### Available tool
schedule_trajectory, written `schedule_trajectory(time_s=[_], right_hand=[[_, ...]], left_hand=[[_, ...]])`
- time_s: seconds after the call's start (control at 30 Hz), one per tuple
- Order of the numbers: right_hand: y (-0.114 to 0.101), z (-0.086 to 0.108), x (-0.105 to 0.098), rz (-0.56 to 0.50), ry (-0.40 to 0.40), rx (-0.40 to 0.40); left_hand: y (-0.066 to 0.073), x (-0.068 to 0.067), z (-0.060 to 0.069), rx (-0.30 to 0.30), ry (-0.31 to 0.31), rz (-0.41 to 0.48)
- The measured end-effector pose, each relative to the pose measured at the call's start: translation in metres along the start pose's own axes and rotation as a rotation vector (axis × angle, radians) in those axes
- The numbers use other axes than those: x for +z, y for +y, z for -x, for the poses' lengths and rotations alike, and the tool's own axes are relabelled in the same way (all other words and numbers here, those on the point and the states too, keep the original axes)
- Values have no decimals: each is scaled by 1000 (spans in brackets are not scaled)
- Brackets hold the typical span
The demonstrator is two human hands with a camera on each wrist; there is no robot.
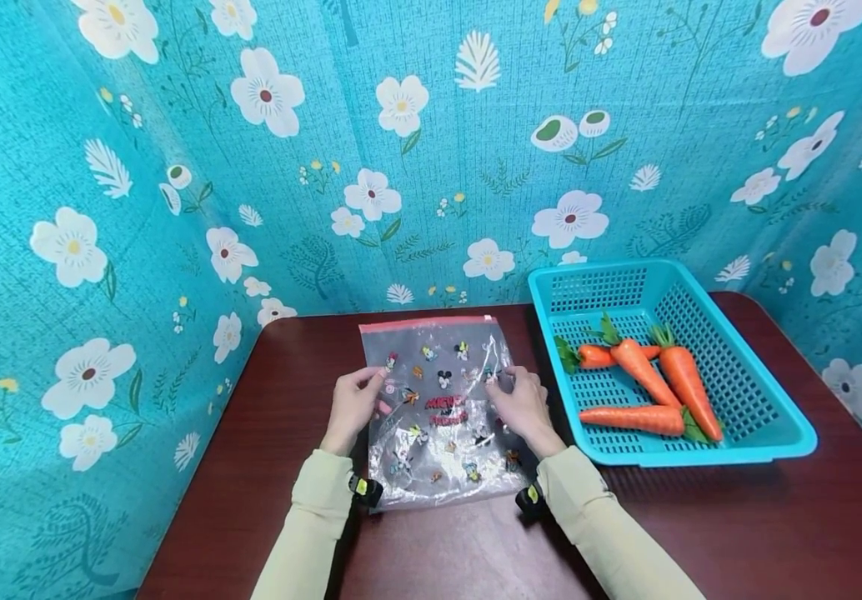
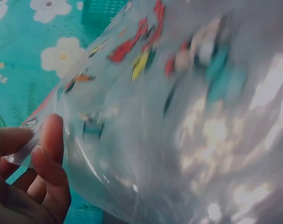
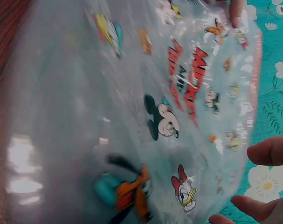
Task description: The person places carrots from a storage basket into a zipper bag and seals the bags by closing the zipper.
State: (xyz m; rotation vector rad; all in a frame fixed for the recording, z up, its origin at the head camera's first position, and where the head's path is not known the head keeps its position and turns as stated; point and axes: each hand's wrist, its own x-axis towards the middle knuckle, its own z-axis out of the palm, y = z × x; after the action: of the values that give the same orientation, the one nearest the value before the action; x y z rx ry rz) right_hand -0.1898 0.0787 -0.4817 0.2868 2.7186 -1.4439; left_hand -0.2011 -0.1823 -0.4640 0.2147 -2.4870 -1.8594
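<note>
A clear plastic bag (image 1: 431, 454) printed with cartoon figures and red lettering is held up over the table, its red strip along the far edge. At its left edge my left hand (image 1: 350, 407) pinches the plastic; in the left wrist view the thumb and fingers of that hand (image 2: 36, 179) close on a fold of the bag (image 2: 132, 163). My right hand (image 1: 524, 408) is at the bag's right edge. In the right wrist view this hand (image 3: 272, 186) has thumb and fingers spread apart beside the bag (image 3: 132, 84). Nothing shows inside the bag.
A turquoise basket (image 1: 709, 459) stands on the dark red table (image 1: 273, 400), right of the bag, with several carrots (image 1: 686, 379) in it. Behind the table hangs a turquoise flowered cloth (image 1: 461, 208), which also runs along both sides.
</note>
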Motion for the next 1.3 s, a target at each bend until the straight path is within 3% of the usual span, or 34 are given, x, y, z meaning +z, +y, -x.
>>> schedule_trajectory(time_s=[0.3,0.47,0.6,0.7,0.83,0.97,1.13,1.3], right_hand=[[-20,6,-5,-58,38,-129],[-37,8,-16,-93,29,-197],[-53,11,-29,-185,-30,-207],[-65,13,-37,-296,-89,-215],[-79,17,-46,-449,-135,-221],[-88,20,-54,-538,-154,-196],[-95,17,-66,-543,-203,-181],[-102,10,-79,-521,-257,-183]], left_hand=[[24,0,9,190,183,101],[43,4,21,304,267,189],[65,10,40,434,287,207],[74,16,53,520,267,188],[73,26,66,618,221,151],[62,34,69,717,198,117],[45,39,62,798,229,77],[42,41,63,868,230,68]])
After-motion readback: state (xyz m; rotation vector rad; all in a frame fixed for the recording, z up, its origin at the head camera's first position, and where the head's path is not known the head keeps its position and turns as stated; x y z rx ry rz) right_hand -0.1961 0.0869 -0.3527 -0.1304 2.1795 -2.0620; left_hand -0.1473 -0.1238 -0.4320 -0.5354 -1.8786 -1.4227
